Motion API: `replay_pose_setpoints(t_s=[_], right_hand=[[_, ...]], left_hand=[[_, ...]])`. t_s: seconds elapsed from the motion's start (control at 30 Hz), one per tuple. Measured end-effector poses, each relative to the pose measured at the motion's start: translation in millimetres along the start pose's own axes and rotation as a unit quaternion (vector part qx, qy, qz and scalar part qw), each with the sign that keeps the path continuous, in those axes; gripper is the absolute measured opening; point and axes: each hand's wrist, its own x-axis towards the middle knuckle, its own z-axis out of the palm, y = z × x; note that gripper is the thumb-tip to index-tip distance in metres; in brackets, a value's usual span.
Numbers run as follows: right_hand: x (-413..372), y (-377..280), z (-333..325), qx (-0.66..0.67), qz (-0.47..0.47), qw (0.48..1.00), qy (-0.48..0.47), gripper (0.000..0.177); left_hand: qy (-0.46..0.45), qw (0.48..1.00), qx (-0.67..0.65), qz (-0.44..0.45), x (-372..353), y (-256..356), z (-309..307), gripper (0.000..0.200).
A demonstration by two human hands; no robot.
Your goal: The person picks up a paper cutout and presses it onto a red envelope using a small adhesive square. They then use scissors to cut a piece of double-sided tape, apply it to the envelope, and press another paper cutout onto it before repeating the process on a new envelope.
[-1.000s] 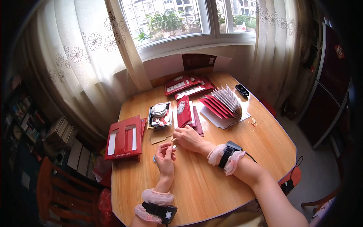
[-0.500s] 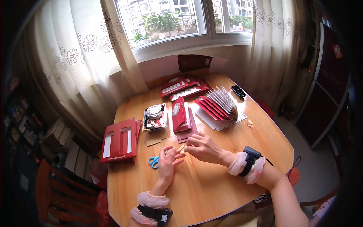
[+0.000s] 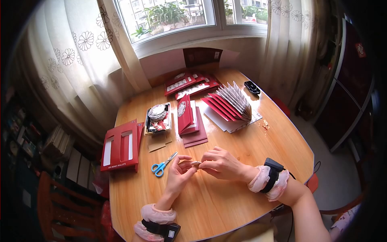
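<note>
**Two hands pinch one small pale piece**

A small pale piece (image 3: 195,163) sits low over the middle of the table (image 3: 242,197). The fingertips of the left hand (image 3: 177,174) and right hand (image 3: 221,164) are closed on it from both sides, probably to steady something so tiny. Blue scissors (image 3: 161,165) lie at nine o'clock, within reach. At eleven o'clock, a shallow tray (image 3: 158,130) holds heaped silvery and red bits.

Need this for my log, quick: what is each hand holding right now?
Left hand: closed, pinching one end of a small pale flat piece.
Right hand: closed, pinching the same piece's other end.
</note>
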Motion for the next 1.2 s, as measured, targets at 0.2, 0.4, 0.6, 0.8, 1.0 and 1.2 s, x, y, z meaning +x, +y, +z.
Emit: replay_pose_setpoints(t_s=[0.2, 0.4, 0.6, 0.8, 1.0, 1.2], right_hand=[[-1.0, -2.1, 5.1, 0.041, 0.021, 0.999, 0.009, 0.013], [-1.1, -6.7, 3.3, 0.153, 0.126, 0.980, 0.012, 0.012], [2.3, -4.9, 3.1, 0.093, 0.094, 0.986, 0.099, 0.014], [3.5, -6.5, 1.4, -0.002, 0.006, 0.998, 0.066, 0.016], [1.0, -5.2, 3.6, -0.007, 0.027, 0.998, 0.054, 0.017], [-1.8, -3.1, 8.7, 0.026, 0.027, 0.999, 0.038, 0.017]], left_hand=[[0.012, 1.000, 0.009, -0.015, -1.9, 7.0, 3.0, 0.035], [0.033, 0.999, 0.014, 0.003, 0.4, 1.7, 3.3, 0.036], [-0.001, 0.995, 0.100, -0.004, -3.9, 3.6, 9.3, 0.039], [0.008, 0.992, 0.123, 0.034, -2.4, -2.2, 10.4, 0.042], [-0.020, 0.985, 0.168, 0.029, -5.1, 3.7, 12.0, 0.049], [-0.010, 0.981, 0.185, 0.061, -3.5, 2.9, 12.2, 0.050]])
